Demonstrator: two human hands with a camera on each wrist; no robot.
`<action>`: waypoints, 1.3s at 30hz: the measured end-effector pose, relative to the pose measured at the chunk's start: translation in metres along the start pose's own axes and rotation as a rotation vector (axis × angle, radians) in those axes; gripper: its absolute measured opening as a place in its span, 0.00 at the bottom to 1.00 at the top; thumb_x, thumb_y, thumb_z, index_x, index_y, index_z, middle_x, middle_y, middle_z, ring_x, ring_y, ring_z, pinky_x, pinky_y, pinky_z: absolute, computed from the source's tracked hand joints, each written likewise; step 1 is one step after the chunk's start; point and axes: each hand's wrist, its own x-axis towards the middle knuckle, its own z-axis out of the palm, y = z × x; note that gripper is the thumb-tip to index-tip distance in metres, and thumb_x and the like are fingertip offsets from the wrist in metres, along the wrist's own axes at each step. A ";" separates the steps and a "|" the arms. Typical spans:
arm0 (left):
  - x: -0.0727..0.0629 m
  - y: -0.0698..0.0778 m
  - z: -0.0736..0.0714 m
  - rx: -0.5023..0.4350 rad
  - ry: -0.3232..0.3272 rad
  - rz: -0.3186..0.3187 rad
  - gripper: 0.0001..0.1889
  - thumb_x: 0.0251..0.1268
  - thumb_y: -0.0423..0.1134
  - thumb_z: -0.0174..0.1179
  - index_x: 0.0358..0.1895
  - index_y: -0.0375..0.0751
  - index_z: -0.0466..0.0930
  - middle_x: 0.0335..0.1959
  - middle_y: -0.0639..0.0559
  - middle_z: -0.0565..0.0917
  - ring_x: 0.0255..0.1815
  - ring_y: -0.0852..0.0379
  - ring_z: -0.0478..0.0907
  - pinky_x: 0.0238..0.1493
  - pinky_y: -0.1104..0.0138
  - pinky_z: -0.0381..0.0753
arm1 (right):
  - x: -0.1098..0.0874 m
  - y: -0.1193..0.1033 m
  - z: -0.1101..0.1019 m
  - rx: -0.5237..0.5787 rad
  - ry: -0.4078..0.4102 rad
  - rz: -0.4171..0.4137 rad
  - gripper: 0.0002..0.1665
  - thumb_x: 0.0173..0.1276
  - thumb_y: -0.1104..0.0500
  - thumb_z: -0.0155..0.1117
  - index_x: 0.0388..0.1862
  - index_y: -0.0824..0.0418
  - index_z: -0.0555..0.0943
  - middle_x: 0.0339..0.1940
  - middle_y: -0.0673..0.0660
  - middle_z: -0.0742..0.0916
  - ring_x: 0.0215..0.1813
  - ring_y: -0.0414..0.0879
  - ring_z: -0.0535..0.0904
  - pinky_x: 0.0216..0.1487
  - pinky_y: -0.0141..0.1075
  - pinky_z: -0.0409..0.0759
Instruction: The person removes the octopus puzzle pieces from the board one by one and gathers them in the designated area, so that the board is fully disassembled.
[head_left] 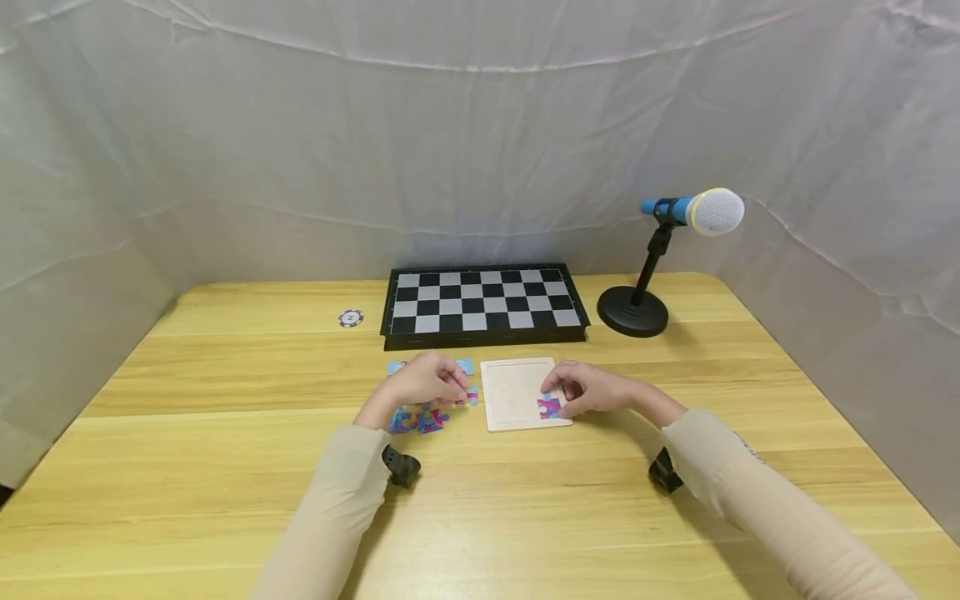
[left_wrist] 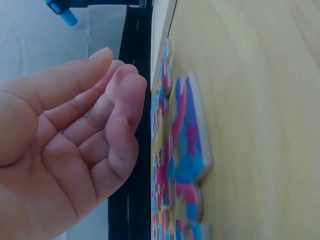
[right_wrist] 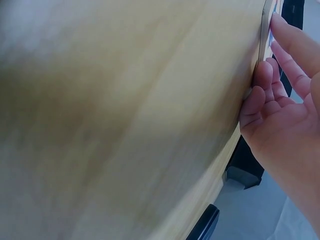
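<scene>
In the head view my left hand (head_left: 429, 379) hovers above a group of loose jigsaw pieces (head_left: 431, 419) with blue, pink and purple print. The left wrist view shows the fingers of this hand (left_wrist: 85, 130) loosely bent, nothing between them, beside the pieces (left_wrist: 192, 130) lying on the table. On the right, a pale square puzzle tray (head_left: 516, 396) with a raised rim lies flat. My right hand (head_left: 592, 390) reaches over its right side, thumb and index finger at a purple and blue jigsaw piece (head_left: 550, 408) in the lower right corner, pinching it there.
Behind the tray lies a black-and-white chessboard (head_left: 483, 304) in a black frame. A blue microphone (head_left: 701, 210) on a black round-based stand (head_left: 633, 312) rises at the back right. A poker chip (head_left: 350, 317) lies at back left. Grey cloth (head_left: 300, 150) surrounds the table.
</scene>
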 end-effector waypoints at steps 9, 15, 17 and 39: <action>0.011 0.007 0.012 0.001 -0.022 0.045 0.04 0.54 0.28 0.60 0.32 0.30 0.78 0.23 0.46 0.80 0.21 0.53 0.76 0.25 0.67 0.75 | 0.000 0.001 0.000 -0.008 0.029 0.026 0.27 0.54 0.66 0.67 0.51 0.74 0.69 0.33 0.56 0.71 0.34 0.46 0.65 0.36 0.32 0.66; 0.018 0.013 0.021 -0.032 -0.020 0.036 0.03 0.54 0.28 0.60 0.31 0.31 0.78 0.22 0.44 0.79 0.18 0.56 0.72 0.20 0.72 0.69 | 0.000 -0.001 0.000 -0.001 0.036 0.059 0.33 0.53 0.66 0.67 0.54 0.77 0.65 0.34 0.56 0.70 0.35 0.46 0.66 0.38 0.33 0.66; 0.020 0.015 0.023 -0.043 -0.020 0.021 0.03 0.55 0.28 0.60 0.32 0.30 0.79 0.21 0.45 0.78 0.17 0.56 0.71 0.19 0.72 0.68 | 0.000 -0.002 0.000 -0.004 0.039 0.060 0.33 0.53 0.66 0.67 0.54 0.77 0.65 0.33 0.56 0.71 0.34 0.46 0.66 0.38 0.33 0.66; 0.049 0.038 0.049 0.083 -0.112 0.083 0.13 0.53 0.29 0.61 0.45 0.34 0.79 0.24 0.49 0.79 0.17 0.56 0.72 0.22 0.71 0.72 | 0.000 0.000 -0.002 0.025 0.033 0.070 0.38 0.51 0.64 0.69 0.57 0.79 0.63 0.32 0.57 0.72 0.35 0.46 0.66 0.37 0.35 0.64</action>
